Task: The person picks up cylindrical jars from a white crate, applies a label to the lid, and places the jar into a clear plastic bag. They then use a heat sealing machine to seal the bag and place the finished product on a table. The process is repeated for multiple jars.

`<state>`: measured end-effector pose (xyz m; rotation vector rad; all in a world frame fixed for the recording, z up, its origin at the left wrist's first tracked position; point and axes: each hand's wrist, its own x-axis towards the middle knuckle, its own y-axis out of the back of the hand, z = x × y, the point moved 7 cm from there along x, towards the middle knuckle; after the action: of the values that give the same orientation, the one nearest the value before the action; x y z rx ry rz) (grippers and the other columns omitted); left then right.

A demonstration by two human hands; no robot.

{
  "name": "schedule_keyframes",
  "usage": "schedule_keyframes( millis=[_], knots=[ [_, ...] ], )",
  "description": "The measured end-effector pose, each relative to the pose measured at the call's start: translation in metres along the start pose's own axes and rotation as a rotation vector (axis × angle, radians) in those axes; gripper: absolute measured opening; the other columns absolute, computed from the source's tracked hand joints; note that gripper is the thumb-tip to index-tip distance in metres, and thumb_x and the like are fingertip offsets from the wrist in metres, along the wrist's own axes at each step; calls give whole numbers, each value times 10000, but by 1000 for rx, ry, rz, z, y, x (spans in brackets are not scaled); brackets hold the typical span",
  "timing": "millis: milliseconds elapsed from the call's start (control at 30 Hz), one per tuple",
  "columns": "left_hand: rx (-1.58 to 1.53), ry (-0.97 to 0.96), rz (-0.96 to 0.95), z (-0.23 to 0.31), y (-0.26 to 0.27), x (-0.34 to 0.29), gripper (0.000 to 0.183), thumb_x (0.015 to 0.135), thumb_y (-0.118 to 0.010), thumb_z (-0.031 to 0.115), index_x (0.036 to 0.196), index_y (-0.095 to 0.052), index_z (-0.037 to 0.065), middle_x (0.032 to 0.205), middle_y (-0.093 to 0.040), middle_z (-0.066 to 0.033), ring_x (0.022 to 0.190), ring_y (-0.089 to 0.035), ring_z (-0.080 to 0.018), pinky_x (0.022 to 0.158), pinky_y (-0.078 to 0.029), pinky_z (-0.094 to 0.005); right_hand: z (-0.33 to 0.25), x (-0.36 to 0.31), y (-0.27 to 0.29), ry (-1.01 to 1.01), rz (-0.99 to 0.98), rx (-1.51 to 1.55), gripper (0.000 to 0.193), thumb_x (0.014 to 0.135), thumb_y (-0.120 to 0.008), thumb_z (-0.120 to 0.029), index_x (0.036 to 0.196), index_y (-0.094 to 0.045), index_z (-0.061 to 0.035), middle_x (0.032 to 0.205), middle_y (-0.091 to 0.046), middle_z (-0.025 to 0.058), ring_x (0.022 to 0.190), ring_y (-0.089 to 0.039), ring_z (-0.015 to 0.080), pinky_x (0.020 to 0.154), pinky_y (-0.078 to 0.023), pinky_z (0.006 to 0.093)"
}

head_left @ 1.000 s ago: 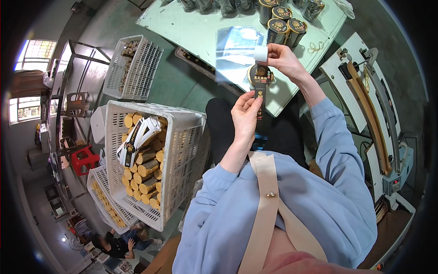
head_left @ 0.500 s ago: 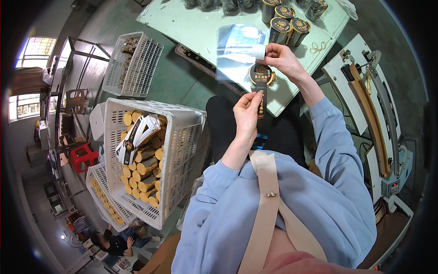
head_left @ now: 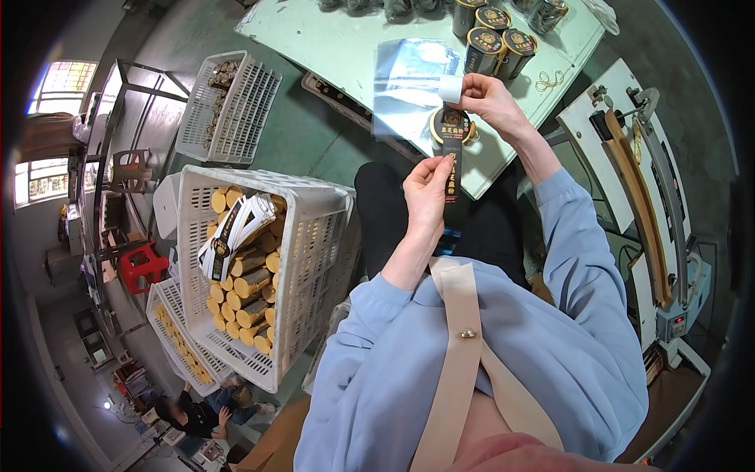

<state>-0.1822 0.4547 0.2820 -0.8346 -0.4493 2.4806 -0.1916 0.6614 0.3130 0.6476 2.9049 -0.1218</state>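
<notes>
A black paper label with a round middle and long ends lies over the top of a yellow-rimmed can at the near corner of the table. My left hand pinches the label's lower black end, which hangs down over the can's near side. At the far side, my right hand pinches the white upper end, which curls up. The can's body is mostly hidden under the label and hands. Clear plastic sheets lie flat just left of the can.
Several labelled cans stand farther back on the pale green table. A white crate at my left holds yellow-ended cans and a bundle of labels. A sealing machine stands at right. One person is at lower left.
The white upper end of the label has shifted slightly right with my right hand. My left hand has barely moved, still pinching the lower end.
</notes>
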Motion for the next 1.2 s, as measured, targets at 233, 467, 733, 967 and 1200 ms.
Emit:
schedule_keyframes(
  millis=[233,467,733,967,1200],
  knots=[
    [-10,2,2,-1,1,0,164,929,-727,143,1002,-672,7,876,-702,-33,730,-639,-66,647,-506,-217,3,2,0,2,4,12,203,860,-763,-108,1004,-647,-24,901,-692,16,849,-626,76,768,-482,236],
    [-12,-5,10,-1,2,1,169,925,-732,143,1003,-672,5,878,-704,-35,733,-642,-68,656,-508,-218,5,2,0,2,2,8,206,860,-763,-113,1007,-649,-24,894,-687,12,842,-621,74,764,-478,233],
    [-14,3,7,-2,2,1,172,923,-732,143,1003,-673,3,887,-706,-38,744,-644,-71,666,-512,-222,4,2,0,-1,-1,-5,200,857,-769,-122,985,-646,-30,879,-673,4,835,-614,71,761,-476,230],
    [10,12,15,-4,4,3,182,922,-734,148,1007,-675,-2,887,-705,-37,748,-640,-71,672,-508,-221,5,1,0,5,10,-29,213,849,-779,-130,979,-643,-30,864,-665,1,812,-606,65,739,-470,221],
    [35,-2,1,-11,8,12,182,929,-729,143,1020,-677,-7,898,-709,-42,756,-640,-69,676,-506,-214,9,1,0,4,5,-21,235,844,-789,-136,988,-636,-30,862,-663,0,804,-606,63,726,-468,220]
  ],
)
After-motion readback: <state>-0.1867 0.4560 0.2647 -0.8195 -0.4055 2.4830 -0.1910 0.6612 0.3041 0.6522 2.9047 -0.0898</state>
